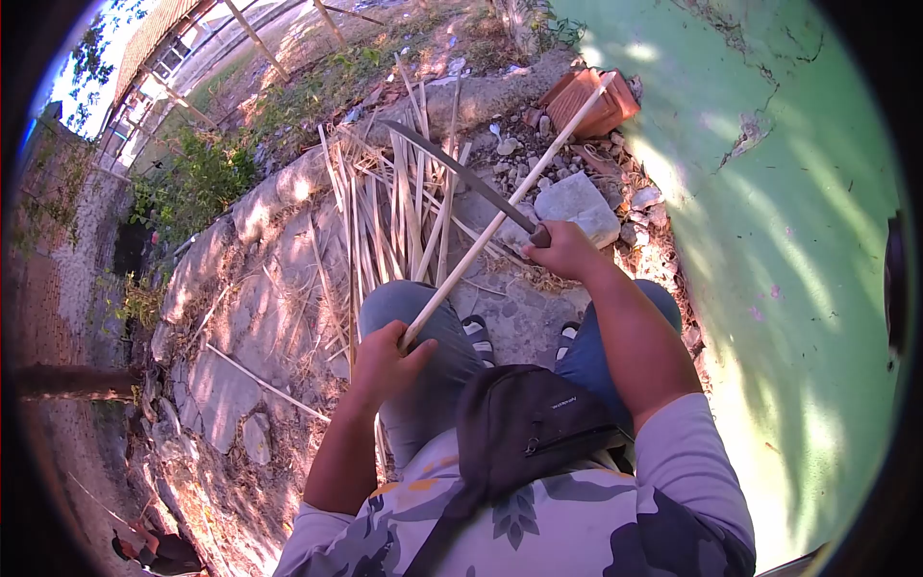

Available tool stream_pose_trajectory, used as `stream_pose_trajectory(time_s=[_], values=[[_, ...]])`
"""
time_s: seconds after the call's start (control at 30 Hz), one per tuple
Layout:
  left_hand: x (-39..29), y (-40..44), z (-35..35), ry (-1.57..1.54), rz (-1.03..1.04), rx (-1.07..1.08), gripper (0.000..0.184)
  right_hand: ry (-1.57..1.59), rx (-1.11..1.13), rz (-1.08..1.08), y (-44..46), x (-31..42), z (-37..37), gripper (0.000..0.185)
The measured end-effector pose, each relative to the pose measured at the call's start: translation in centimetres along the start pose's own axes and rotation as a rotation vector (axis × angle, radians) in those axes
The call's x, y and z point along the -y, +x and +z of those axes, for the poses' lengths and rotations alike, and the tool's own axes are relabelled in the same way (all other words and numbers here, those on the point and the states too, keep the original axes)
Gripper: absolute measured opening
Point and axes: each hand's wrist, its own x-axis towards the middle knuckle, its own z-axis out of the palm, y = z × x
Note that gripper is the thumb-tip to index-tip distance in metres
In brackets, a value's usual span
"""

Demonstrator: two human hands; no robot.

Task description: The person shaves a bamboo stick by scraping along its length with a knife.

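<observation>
My left hand [392,361] is closed around the lower end of a long pale strip [463,264], above my left knee. The strip slants up and away to the right, its far end over the orange bricks. In my right hand [562,252] is the handle of a long machete [461,171]. Its dark blade points up and to the left and crosses the strip just beside the handle. Beyond my knees, a pile of similar pale strips [394,207] lies on the ground.
A whitish stone block [579,207] and stacked orange bricks [588,104] lie ahead on the right, among rubble. The green wall [779,288] rises close on my right. A low stone edge [279,188] and plants [197,183] are at the left. A loose stick [269,385] lies left of my legs.
</observation>
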Motion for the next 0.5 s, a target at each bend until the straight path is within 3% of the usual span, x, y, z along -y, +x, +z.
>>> stream_pose_trajectory(time_s=[0.37, 0.5], values=[[0.9, 0.2, 0.1, -0.122, -0.025, 0.006, 0.041, -0.27, 0.037, -0.303, -1.6, 2.9, 1.0, 0.028], [0.9, 0.1, 0.1, -0.133, -0.011, -0.01, 0.04, -0.491, -0.134, -0.398, -1.0, 3.2, 0.9, 0.029]])
